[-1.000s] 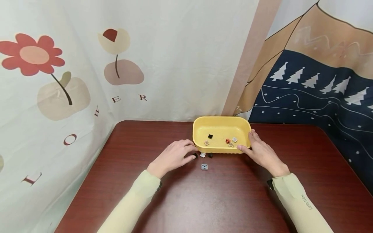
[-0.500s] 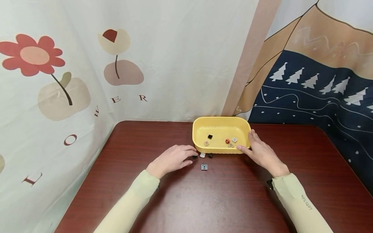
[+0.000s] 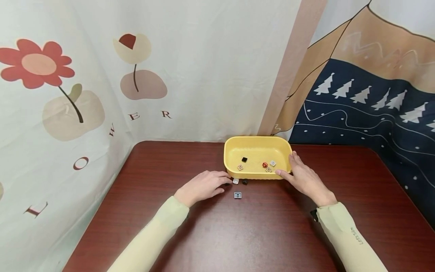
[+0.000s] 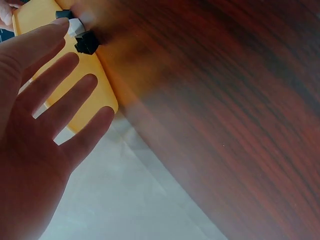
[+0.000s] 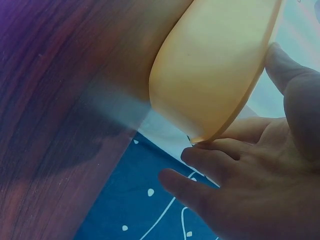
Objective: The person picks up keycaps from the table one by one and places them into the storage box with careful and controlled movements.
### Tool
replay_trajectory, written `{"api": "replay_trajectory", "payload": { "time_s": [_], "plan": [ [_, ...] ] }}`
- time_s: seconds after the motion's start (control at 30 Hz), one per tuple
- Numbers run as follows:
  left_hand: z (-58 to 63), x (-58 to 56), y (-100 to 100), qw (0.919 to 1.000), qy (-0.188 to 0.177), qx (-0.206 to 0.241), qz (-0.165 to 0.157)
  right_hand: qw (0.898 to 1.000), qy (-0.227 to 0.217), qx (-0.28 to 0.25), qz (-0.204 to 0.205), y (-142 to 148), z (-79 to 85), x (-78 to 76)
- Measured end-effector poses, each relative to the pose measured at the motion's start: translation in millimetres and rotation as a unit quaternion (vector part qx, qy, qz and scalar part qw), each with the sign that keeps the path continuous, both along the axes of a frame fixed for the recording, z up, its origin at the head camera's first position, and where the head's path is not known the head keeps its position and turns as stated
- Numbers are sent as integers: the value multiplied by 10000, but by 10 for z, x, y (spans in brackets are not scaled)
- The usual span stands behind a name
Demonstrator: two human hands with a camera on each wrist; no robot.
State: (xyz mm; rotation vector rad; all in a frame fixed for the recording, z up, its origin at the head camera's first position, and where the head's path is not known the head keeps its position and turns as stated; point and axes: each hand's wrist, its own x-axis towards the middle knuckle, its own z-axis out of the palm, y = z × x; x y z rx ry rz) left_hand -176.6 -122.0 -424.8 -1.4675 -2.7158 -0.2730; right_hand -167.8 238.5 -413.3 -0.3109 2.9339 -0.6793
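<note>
A yellow plastic box (image 3: 251,175) stands near the table's back edge, holding several small square pieces that look like keycaps: one black (image 3: 244,159), one red (image 3: 264,165), one white (image 3: 273,163), others tan (image 3: 240,167). In front of it lie a white keycap (image 3: 236,181), a black keycap (image 3: 245,181) and a grey keycap (image 3: 237,195). My left hand (image 3: 204,185) reaches to the box's front left corner, fingers fairly straight, beside another black keycap (image 4: 87,43); contact is unclear. My right hand (image 3: 307,179) holds the box's right end, thumb at the front rim, fingers along the side.
The dark red-brown wooden table (image 3: 258,234) extends around the box. A white curtain (image 3: 204,75) with printed flowers hangs behind and to the left. A dark blue cloth (image 3: 357,113) with white trees hangs at the right.
My left hand has shifted slightly at the box's corner, and its fingers now cover most of the black keycap there. My right hand and the box stay nearly in place.
</note>
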Motion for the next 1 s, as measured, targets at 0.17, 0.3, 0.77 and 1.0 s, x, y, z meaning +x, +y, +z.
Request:
{"api": "replay_trajectory", "payload": {
  "time_s": [0.17,0.3,0.77,1.0],
  "plan": [
    [-15,-12,20,9998,-6,-187,41,10000,-22,3,-9,3,-7,-8],
    [-17,-3,31,9995,20,-315,76,10000,2,-5,6,2,-9,-13],
    [-16,44,-21,9992,-162,-172,311,10000,-8,-15,7,-2,-5,-15],
    [-31,42,-48,9989,-246,-91,391,10000,12,-9,6,3,-4,-13]
  ]
}}
